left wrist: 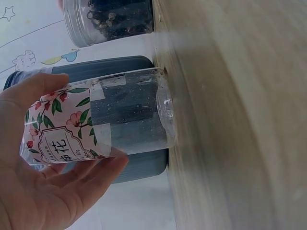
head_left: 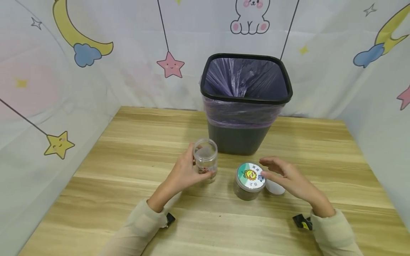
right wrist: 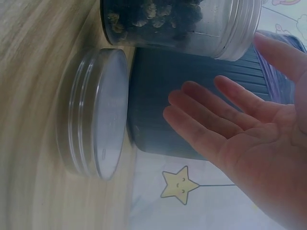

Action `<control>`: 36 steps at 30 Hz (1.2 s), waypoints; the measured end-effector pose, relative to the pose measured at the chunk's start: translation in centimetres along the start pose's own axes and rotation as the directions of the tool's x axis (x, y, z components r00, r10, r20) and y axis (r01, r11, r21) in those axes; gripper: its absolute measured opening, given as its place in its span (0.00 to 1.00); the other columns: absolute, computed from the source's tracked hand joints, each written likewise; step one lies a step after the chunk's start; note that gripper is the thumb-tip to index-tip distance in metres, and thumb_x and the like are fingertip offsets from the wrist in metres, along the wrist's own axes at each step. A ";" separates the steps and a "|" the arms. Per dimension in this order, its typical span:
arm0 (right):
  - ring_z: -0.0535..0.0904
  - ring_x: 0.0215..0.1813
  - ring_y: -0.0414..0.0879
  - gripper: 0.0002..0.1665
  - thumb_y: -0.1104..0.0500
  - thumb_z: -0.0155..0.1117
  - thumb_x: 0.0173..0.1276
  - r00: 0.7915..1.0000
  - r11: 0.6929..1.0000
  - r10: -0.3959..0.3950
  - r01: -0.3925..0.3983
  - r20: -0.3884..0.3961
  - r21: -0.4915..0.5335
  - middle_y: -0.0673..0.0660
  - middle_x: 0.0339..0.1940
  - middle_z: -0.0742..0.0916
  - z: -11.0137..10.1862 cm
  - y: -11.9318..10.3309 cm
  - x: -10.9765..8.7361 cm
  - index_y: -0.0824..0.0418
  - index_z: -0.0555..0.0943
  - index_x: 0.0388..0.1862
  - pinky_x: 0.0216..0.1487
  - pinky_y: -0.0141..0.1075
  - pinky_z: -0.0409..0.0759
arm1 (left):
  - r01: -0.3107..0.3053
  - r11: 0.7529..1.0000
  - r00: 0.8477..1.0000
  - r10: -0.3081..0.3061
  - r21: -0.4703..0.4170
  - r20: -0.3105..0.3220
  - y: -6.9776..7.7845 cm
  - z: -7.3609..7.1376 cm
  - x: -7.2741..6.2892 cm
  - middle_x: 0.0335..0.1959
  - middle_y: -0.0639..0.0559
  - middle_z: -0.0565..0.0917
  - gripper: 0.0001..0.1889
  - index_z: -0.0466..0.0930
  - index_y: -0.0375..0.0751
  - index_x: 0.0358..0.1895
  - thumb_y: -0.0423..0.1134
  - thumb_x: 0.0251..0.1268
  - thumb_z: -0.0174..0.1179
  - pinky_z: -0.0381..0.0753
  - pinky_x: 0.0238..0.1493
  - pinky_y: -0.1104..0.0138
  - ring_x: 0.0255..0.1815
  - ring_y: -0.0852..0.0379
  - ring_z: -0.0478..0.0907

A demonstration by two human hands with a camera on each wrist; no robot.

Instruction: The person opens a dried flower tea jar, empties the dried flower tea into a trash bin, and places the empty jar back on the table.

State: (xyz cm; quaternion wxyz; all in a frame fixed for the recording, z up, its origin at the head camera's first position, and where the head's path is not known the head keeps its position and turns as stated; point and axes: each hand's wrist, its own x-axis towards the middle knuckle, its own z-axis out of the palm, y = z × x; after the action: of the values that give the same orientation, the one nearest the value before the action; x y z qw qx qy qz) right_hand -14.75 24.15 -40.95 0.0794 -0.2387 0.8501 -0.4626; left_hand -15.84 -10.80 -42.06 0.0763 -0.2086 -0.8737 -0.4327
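My left hand (head_left: 183, 171) holds a clear, open-topped plastic jar (head_left: 206, 156) upright, thumb on the near side and fingers round the far side. In the left wrist view this jar carries a pink floral label (left wrist: 62, 127), and its lower part looks see-through. To its right stands a lidded jar (head_left: 251, 176) with a sunflower picture on top; dark dried pieces (right wrist: 153, 14) sit inside it. My right hand (head_left: 289, 177) has its fingers loosely extended, its thumb at that jar's lid edge; contact is unclear. Below the right hand lies a round clear-rimmed lid (right wrist: 112, 115), flat on the table.
A dark trash bin (head_left: 243, 138) with a purple liner (head_left: 238, 112) stands behind the jars. The wood-grain table (head_left: 134, 149) meets printed cloth walls (head_left: 134, 53) at the back and sides. Small black objects (head_left: 169, 219) show beside both cuffs.
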 end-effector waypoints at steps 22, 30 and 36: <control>0.74 0.67 0.59 0.27 0.56 0.61 0.75 1.000 1.000 0.002 -0.001 0.006 -0.006 0.65 0.65 0.79 -0.3 -0.2 0.2 0.66 0.72 0.68 0.65 0.52 0.71 | 0.038 0.999 0.999 -0.038 0.005 0.020 -0.5 -0.2 -0.2 0.54 0.44 0.81 0.49 0.61 0.37 0.69 0.46 0.46 0.80 0.84 0.47 0.59 0.50 0.47 0.82; 0.74 0.66 0.59 0.27 0.56 0.61 0.76 1.000 1.000 -0.005 0.005 0.010 -0.007 0.65 0.65 0.78 -0.8 -0.5 0.2 0.68 0.71 0.68 0.65 0.51 0.72 | 0.046 0.999 0.999 -0.046 0.002 0.020 -0.5 -0.2 0.1 0.55 0.44 0.80 0.49 0.60 0.38 0.70 0.47 0.45 0.80 0.84 0.48 0.57 0.52 0.46 0.81; 0.77 0.64 0.59 0.27 0.56 0.60 0.76 1.000 1.000 -0.001 0.001 0.029 0.012 0.65 0.65 0.79 -0.5 -0.4 0.3 0.69 0.71 0.68 0.62 0.47 0.75 | 0.053 0.999 0.998 -0.054 0.008 0.024 -0.5 -0.3 0.1 0.55 0.44 0.80 0.49 0.60 0.39 0.70 0.48 0.46 0.80 0.84 0.49 0.57 0.52 0.46 0.81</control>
State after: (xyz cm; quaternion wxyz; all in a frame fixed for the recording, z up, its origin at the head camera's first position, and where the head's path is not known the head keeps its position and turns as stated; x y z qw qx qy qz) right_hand -15.06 24.19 -40.34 0.0928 -0.2452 0.8460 -0.4643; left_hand -16.15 -11.30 -42.26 0.0548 -0.1901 -0.8816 -0.4286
